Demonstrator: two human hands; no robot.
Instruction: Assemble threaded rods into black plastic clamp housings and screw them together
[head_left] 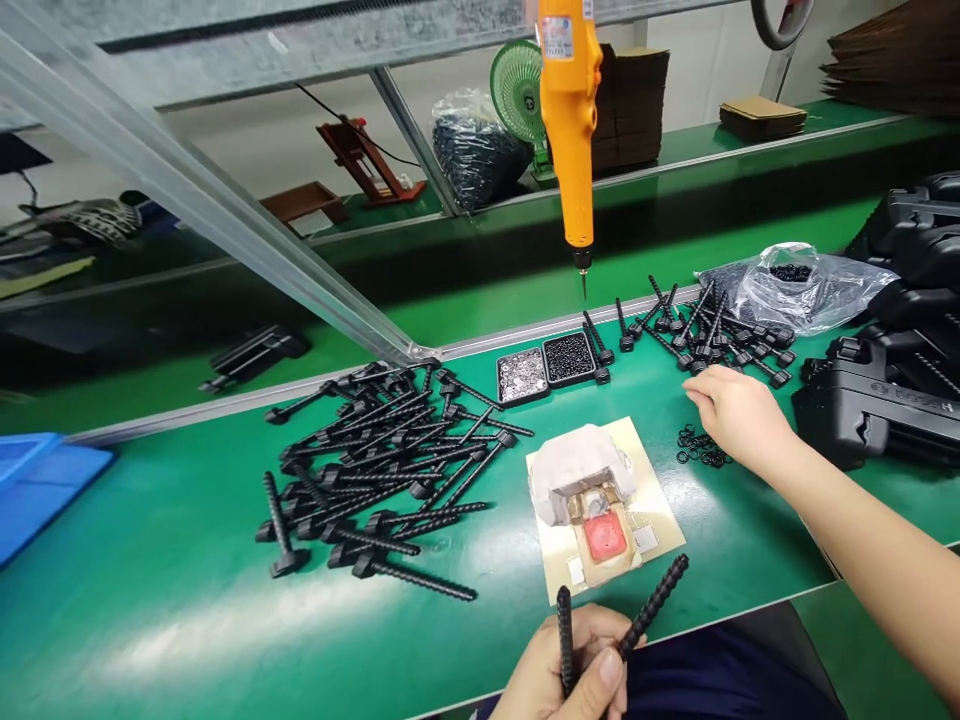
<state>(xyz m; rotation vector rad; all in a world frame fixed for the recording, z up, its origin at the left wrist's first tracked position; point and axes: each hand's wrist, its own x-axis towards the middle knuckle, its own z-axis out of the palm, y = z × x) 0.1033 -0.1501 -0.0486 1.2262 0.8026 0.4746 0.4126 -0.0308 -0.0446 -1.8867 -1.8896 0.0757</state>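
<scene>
At the table's front edge, my left hand (581, 672) is closed around two black ribbed rods (654, 605), their tips pointing up and spread apart. My right hand (739, 412) hovers at the right with its fingers pinched together; anything between them is too small or hidden to make out. Just below it lie small black rubber rings (701, 447) in a loose heap. Behind it is a pile of black ribbed rods with knob-like ends (709, 330). Between my hands sits a pale taped fixture with a red pad (606, 538) on a yellowish board (651, 480).
A larger pile of rods (390, 450) covers the left. Two small trays hold clear pieces (523, 375) and black pieces (570, 358). An orange electric screwdriver (574, 150) hangs overhead, bit down. Black cases (877, 400), a plastic bag (806, 290) and a blue bin (45, 490) flank the table.
</scene>
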